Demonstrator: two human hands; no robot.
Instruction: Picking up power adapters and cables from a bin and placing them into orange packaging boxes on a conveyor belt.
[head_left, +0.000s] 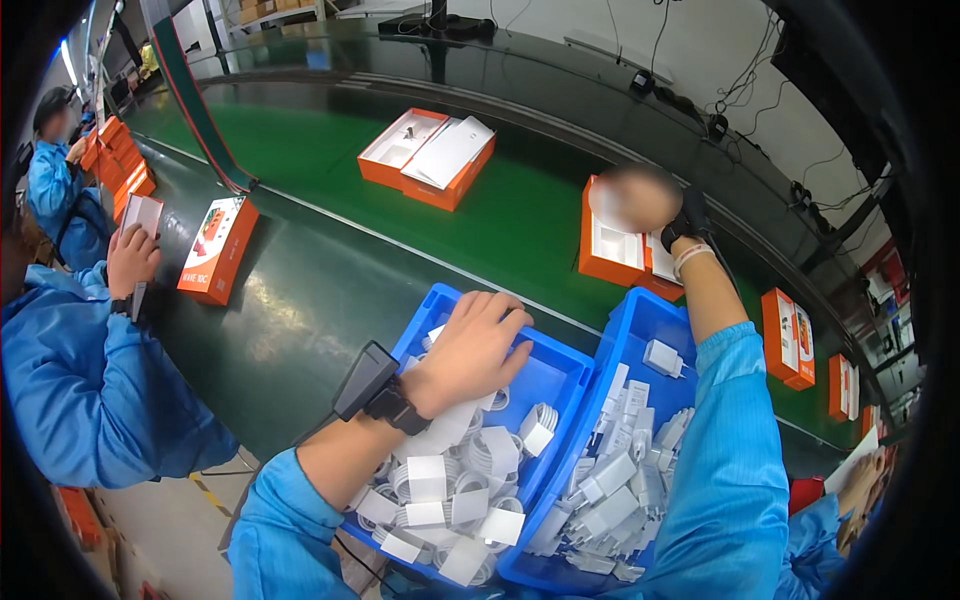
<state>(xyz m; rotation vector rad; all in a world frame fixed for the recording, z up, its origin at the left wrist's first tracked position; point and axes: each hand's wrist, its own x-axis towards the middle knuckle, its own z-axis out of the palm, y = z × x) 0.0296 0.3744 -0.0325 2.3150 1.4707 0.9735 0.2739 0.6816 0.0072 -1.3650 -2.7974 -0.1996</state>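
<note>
My left hand (478, 345) hovers over the far part of a blue bin (573, 378), palm down, fingers stretched and a little apart, with nothing visible in it. Coiled white cables (425, 480) with white paper wraps fill that bin. Beside it, a second blue bin (628, 312) contains white charger plugs (605, 485). My right hand (640, 200) reaches over an open orange box (610, 265) with a white tray inside. That hand is blurred, so its fingers and anything in them cannot be made out.
The boxes stand on a green conveyor belt (320, 220). Another open orange box (450, 190) sits further left, and more boxes (785, 340) lie to the right. A closed orange box (215, 250) stands near a co-worker's hand (132, 258). Other people work at both sides.
</note>
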